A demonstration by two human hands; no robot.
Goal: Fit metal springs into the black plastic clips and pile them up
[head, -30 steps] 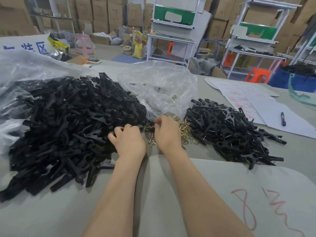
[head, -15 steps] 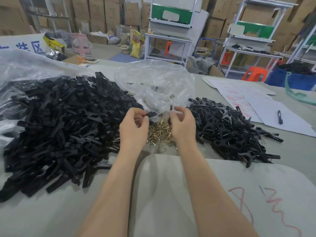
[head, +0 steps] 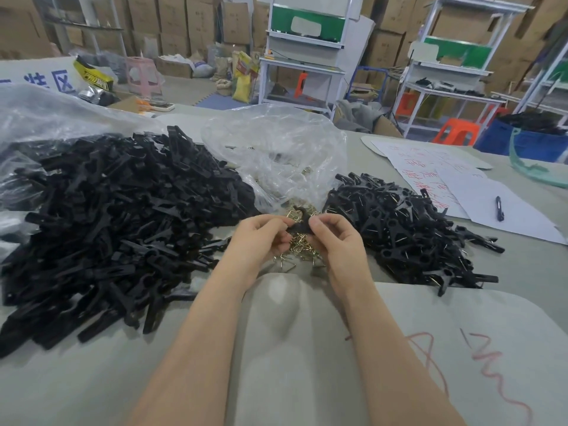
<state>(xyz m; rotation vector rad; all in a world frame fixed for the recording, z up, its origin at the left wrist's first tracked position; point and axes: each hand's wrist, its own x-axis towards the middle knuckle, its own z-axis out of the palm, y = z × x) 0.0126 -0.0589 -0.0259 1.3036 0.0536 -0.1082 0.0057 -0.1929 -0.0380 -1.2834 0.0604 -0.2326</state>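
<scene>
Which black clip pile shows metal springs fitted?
The smaller right pile: metal wires glint among its clips; the larger left pile is plain black.

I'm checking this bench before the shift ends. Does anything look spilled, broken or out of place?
Nothing looks damaged. The springs lie loose on the table at the clear bag mouth, below the left hand and right hand, which hold one black clip; likely working stock, not an accident.

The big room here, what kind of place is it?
Probably a small factory workshop: stacked cardboard boxes at the back, metal workbenches, and a big heap of black clips on the table.
</scene>
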